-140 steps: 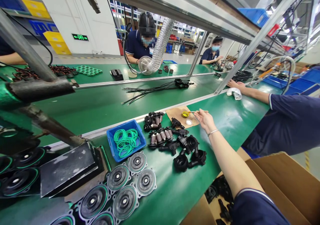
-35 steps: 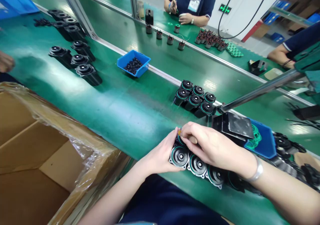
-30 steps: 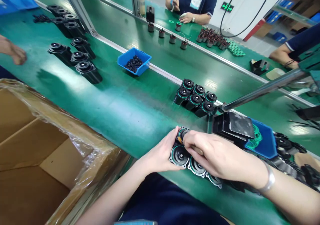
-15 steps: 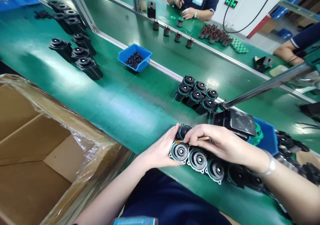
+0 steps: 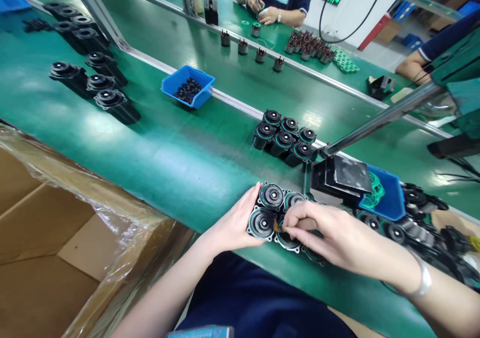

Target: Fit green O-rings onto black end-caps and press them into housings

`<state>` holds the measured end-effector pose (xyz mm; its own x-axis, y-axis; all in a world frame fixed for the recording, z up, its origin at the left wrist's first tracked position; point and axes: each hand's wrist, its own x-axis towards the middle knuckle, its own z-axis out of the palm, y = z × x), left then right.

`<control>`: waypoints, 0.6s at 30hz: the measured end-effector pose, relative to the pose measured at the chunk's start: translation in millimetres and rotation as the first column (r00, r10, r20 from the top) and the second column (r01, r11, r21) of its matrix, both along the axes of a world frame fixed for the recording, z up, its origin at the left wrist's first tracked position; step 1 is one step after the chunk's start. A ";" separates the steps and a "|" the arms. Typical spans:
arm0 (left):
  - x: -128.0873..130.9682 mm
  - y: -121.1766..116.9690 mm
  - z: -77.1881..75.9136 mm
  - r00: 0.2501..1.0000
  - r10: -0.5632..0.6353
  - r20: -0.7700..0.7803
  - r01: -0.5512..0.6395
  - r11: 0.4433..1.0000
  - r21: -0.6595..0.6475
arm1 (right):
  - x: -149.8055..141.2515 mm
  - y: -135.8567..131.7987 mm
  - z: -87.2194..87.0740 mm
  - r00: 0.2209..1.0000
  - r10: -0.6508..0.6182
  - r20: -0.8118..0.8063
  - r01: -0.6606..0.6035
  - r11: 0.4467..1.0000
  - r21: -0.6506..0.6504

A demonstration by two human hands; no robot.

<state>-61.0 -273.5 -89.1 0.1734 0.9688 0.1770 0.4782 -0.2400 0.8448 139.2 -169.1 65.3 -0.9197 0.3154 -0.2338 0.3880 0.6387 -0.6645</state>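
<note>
A tight cluster of black motor housings with grey round tops and green sealing rings stands upright in front of me. My left hand is wrapped round the left side of the cluster, against the front-left housing and the back-left housing. Pinched in the fingers of my right hand is a small brush; its brown tip is between the front-left housing and its right-hand neighbour. Most of the brush handle and the cluster's right-hand housings are hidden under my right hand.
Behind the cluster stands another group of ringed housings. A black box and a blue bin with green rings are at right. Further left are a blue bin of small black parts, more housings and a cardboard box. A co-worker sits opposite.
The brush in my right hand has moved from the back-left housing's near edge to the gap between front housings, uncovering the back-left top. My left hand still holds the cluster. The view has shifted.
</note>
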 end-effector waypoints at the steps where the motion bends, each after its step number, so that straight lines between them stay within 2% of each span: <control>1: -0.3 0.1 -0.2 1.000 -0.004 0.003 0.004 1.000 0.002 | 1.9 -6.5 -2.9 1.000 -0.010 -0.011 0.010 1.000 -0.010; 4: -1.9 0.4 0.4 0.999 -0.025 0.029 0.025 1.000 0.005 | -0.2 -22.9 -13.9 0.991 -0.046 -0.123 0.040 0.998 -0.049; 7: -2.7 0.7 2.3 0.998 -0.039 0.059 0.039 0.999 0.007 | -10.1 -29.5 -21.0 0.943 -0.108 -0.313 0.090 0.993 -0.072; 10: -1.2 1.2 4.3 0.995 -0.021 0.095 0.019 1.000 0.022 | -20.3 -23.8 -20.3 0.881 -0.154 -0.447 0.177 0.984 0.010; 12: 0.5 1.9 5.4 0.991 -0.009 0.130 0.001 0.998 0.060 | -25.7 -16.7 -18.7 0.894 -0.130 -0.428 0.193 0.975 0.107; 14: 1.8 2.8 5.9 0.987 -0.006 0.162 -0.009 0.996 0.090 | -30.8 -10.9 -18.3 0.935 -0.078 -0.347 0.152 0.970 0.191; 18: 1.7 4.5 4.4 0.984 -0.011 0.179 0.001 0.998 0.056 | -42.2 -9.3 -16.7 0.970 0.027 -0.243 0.038 0.965 0.258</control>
<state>-59.3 -269.0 -84.7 0.1401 0.9555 0.2596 0.3181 -0.2917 0.9020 97.1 -178.5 48.6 -0.9364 0.3402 0.0863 0.2398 0.7996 -0.5505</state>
